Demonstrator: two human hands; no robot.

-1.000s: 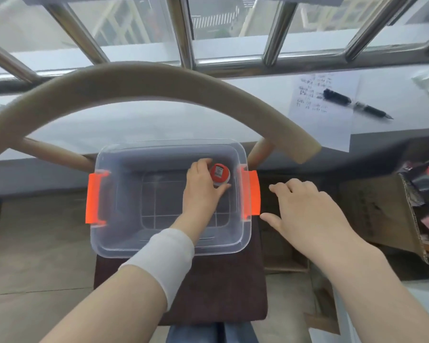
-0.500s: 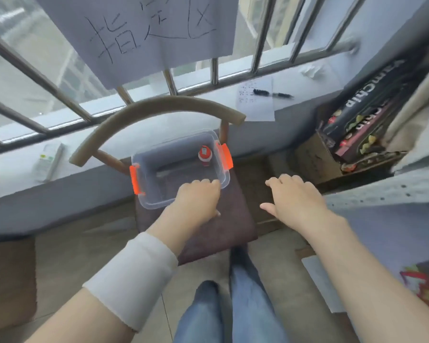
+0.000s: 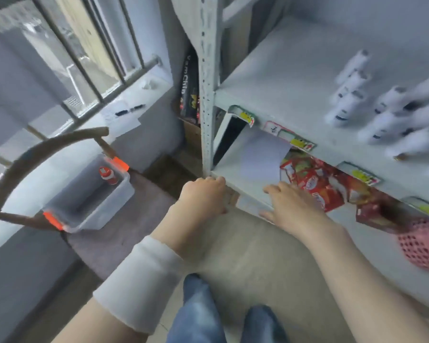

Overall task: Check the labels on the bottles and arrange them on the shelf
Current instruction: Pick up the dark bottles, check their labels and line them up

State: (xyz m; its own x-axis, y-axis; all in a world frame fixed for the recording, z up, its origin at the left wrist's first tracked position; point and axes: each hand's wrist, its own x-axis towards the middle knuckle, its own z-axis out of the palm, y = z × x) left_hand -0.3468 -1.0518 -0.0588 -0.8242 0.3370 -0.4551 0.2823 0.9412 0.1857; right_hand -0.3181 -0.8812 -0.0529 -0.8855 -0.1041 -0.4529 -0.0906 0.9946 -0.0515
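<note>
A small bottle with a red cap [image 3: 107, 175] stands alone in the clear plastic box [image 3: 94, 209] with orange latches, on the chair seat at the left. Several white bottles [image 3: 382, 107] stand blurred on the grey shelf board [image 3: 270, 78] at the upper right. My left hand [image 3: 203, 194] hangs near the shelf's corner post, fingers loosely curled, holding nothing. My right hand [image 3: 292, 206] is spread flat in front of the lower shelf, apart from everything. Both hands are well away from the box.
A metal shelf post [image 3: 207, 95] stands between the window and the shelves. Red snack bags [image 3: 317, 186] and a pink basket [image 3: 424, 246] fill the lower shelf. The chair's curved backrest [image 3: 35, 154] arches over the box. Paper and a pen [image 3: 124, 115] lie on the sill.
My left hand let go of the red-capped bottle in the box and drew back. My view swung right from the chair to the shelf, and both hands moved right with it.
</note>
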